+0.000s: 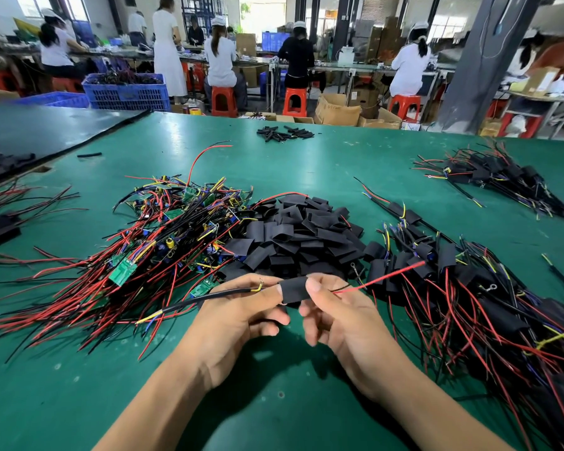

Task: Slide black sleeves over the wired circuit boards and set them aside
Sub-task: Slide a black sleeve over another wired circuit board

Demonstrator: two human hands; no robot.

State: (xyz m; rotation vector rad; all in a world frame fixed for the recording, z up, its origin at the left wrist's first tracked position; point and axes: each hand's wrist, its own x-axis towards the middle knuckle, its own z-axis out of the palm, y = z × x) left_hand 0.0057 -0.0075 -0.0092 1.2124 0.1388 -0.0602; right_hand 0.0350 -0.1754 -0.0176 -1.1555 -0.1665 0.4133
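We see the green table point(339, 164), with bare room at the near edge and far centre. Heap of unsleeved wired boards point(176, 236) left, sleeved heap point(469, 304) right, loose sleeves pile point(300, 236) between. Near centre, left hand point(238, 317) and right hand point(342, 317) both pinch one matte black sleeve point(295, 289); red wire point(381, 279) exits right, black cable point(209, 297) left.

A green-matted table point(339, 164) carries a tangled pile of wired circuit boards point(163, 242), which touches a heap of black sleeves point(293, 236). Sleeved boards point(469, 304) sprawl at right. A second sleeved pile point(495, 180) and small black tubes point(285, 133) lie farther back.
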